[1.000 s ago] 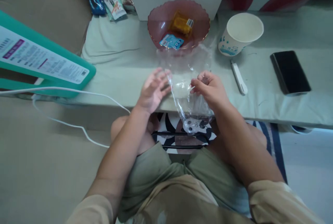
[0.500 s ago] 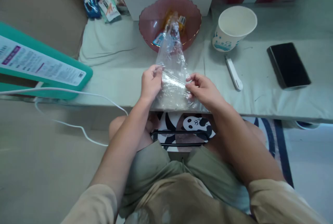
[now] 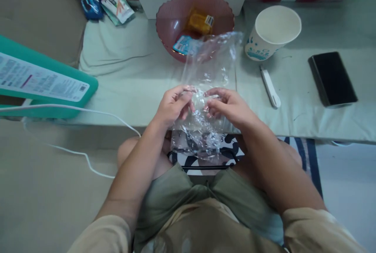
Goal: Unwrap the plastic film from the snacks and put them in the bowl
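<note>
Between my hands is a clear plastic bag (image 3: 210, 63), crumpled at its middle. Its upper part fans out over the front rim of a pink scalloped bowl (image 3: 166, 29), and its lower part hangs past the table edge above my lap. My left hand (image 3: 178, 106) grips the bag's bunched middle from the left, fingers curled. From the right, my right hand (image 3: 225, 106) pinches the same gathered plastic with thumb and fingers. Inside the bowl lie an orange packet (image 3: 199, 22) and a blue-and-white packet (image 3: 185, 44), the latter partly behind the plastic.
Right of the bowl stand a paper cup (image 3: 276, 26), a white utility knife (image 3: 270, 88) and a black box (image 3: 333, 78). A green container (image 3: 73, 76) and white cable (image 3: 114, 112) are at left. Snack packets (image 3: 117, 6) lie at the back left.
The bag has been spread wider at the top and bunched in the middle. Its lower end now drops over the table edge. Both hands have shifted slightly nearer me and closer together.
</note>
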The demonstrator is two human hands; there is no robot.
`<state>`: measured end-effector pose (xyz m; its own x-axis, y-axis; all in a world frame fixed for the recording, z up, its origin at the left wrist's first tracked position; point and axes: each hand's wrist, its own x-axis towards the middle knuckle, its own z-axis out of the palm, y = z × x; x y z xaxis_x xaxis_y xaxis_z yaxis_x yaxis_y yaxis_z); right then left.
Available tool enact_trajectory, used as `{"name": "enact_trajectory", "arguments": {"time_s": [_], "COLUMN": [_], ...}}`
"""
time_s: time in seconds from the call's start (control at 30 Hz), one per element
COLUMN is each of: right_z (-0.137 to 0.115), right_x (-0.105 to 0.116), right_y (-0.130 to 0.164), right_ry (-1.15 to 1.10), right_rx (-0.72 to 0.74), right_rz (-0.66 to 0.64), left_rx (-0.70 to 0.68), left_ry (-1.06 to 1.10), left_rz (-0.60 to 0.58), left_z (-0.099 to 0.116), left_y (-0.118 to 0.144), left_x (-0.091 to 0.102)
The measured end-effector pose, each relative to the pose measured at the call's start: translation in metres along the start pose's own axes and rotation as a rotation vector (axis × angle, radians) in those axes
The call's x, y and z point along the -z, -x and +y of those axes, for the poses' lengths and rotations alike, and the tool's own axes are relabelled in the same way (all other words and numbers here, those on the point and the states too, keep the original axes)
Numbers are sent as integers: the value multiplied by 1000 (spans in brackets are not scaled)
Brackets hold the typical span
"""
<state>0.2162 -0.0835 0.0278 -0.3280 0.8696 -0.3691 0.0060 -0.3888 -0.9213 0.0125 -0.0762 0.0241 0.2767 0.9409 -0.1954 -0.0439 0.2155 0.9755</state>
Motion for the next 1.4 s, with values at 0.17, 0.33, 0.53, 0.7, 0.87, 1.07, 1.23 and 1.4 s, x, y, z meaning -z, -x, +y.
{"name": "enact_trajectory", "arguments": {"time_s": [0.17, 0.33, 0.53, 0.7, 0.87, 1.07, 1.23, 1.4], "right_z": [5, 11, 4, -1, 7, 4, 2, 6], "right_x": [4, 16, 19, 24, 33, 23, 14, 17], "right_y": [-5, -1, 8, 12, 2, -2, 3, -3], "right_ry": [125, 167, 149, 381, 291, 105, 81, -196], "right_rx": [97, 324, 585, 478, 427, 253, 180, 193], "right_rz": [103, 216, 320, 247, 259, 200, 193, 339], "left_rx": [49, -3, -32, -12, -106, -119, 126, 188], "left_ry": [-92, 36, 108, 103, 45, 88, 120, -48], "left_rz": [20, 119, 77, 124, 205, 181, -79, -55], "left_z": [0, -4, 0, -1, -8, -7, -2, -4], "left_y": [0, -3, -5, -10, -17, -15, -8, -6], "left_x": [5, 10, 10, 7, 6, 7, 10, 5]}}
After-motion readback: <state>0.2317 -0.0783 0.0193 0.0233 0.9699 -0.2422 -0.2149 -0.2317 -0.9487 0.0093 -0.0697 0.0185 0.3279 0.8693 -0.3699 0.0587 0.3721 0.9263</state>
